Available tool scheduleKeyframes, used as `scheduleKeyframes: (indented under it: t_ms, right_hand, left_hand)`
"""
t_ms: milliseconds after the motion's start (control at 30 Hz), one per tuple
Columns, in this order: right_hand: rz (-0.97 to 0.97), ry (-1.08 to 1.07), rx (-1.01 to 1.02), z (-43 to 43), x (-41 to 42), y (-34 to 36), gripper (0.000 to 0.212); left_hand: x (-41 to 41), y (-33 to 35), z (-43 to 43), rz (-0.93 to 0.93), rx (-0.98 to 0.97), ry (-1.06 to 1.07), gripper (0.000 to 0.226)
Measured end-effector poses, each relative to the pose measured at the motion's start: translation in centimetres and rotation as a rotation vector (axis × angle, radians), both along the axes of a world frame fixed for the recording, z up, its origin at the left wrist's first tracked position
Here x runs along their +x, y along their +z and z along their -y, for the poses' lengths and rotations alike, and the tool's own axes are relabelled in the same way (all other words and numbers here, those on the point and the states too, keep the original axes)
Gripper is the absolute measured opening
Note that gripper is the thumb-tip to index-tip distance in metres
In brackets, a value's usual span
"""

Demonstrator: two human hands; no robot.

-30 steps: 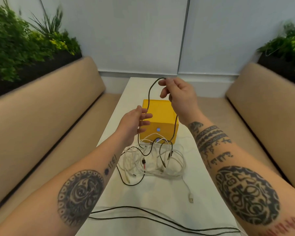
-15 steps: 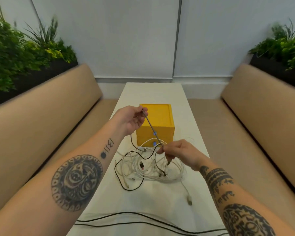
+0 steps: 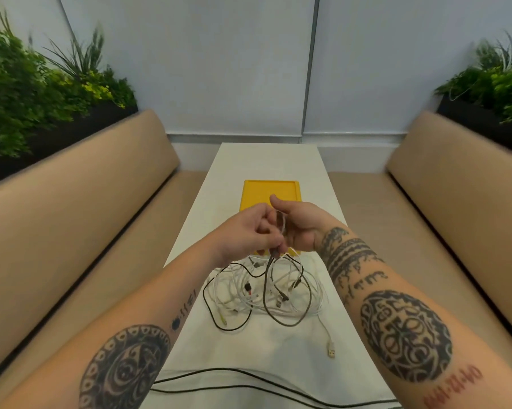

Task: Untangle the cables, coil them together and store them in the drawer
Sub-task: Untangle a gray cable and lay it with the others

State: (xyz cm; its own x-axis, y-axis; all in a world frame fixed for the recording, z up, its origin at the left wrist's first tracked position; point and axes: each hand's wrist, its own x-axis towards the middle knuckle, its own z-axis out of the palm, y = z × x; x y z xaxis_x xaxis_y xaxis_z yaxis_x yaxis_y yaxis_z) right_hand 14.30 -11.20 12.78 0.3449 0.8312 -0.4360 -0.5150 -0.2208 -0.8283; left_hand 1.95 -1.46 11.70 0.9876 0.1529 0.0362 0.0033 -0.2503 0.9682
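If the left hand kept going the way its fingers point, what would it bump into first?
Probably the right hand, which is close in front of it. Both seem to hold the thin dark cable between them.

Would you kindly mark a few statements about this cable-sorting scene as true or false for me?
1. The left hand and the right hand both hold a dark cable whose loop hangs over the pile. True.
2. The yellow box sits on the left bench. False: it stands on the white table, just beyond the hands.
3. A white USB plug lies on the table, apart from both hands. True.
4. The pile is stored inside the box. False: it lies on the table in front of the box.
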Motion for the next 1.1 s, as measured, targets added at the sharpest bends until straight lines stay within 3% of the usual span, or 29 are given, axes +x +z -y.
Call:
scheduleKeyframes:
  t_ms: [100,233,300,367,467,667,767,933,1100]
  right_hand:
    - [0.042,-0.148,-0.064,-1.1,0.7,0.8,0.023]
    - [0.275,-0.23,-0.116,-1.4,1.4,1.3,0.012]
    - [0.278,-0.233,-0.036,-1.1,1.0,2.2,0.015]
    - [0.274,-0.197,0.062,-0.6,0.7,3.2,0.02]
    - [0.293,-0.133,0.194,0.5,0.9,3.9,0.024]
    - [0.293,-0.122,0.25,3.2,2.5,3.3,0.028]
    - [0.467,-0.21,0.13,4.1,3.8,1.6,0.024]
    - [1.05,-0.249,-0.226,4.7,4.9,-3.4,0.021]
    - [1.071,-0.262,-0.235,5.1,4.5,-6.2,0.026]
  left_hand:
    - [-0.9,-1.0,-0.8,-0.04,-0.029,0.078,0.022]
    - [-1.0,-2.3,-2.2,-0.076,-0.125,0.423,0.015]
    - [-0.7,-3.2,-2.8,-0.13,-0.082,0.528,0.025]
    - [-0.4,-4.4,-3.0,-0.206,-0.015,0.505,0.034]
    - [0.2,-6.1,-2.7,-0.248,0.11,0.467,0.015]
    - [1.5,-6.4,-3.4,-0.149,0.268,0.612,0.018]
    - [2.1,-5.7,-4.4,-0.077,0.357,0.691,0.022]
    - [2.1,-4.4,-6.7,-0.134,0.922,0.698,0.026]
    - [2.5,-3.2,-7.7,-0.107,0.915,0.598,0.023]
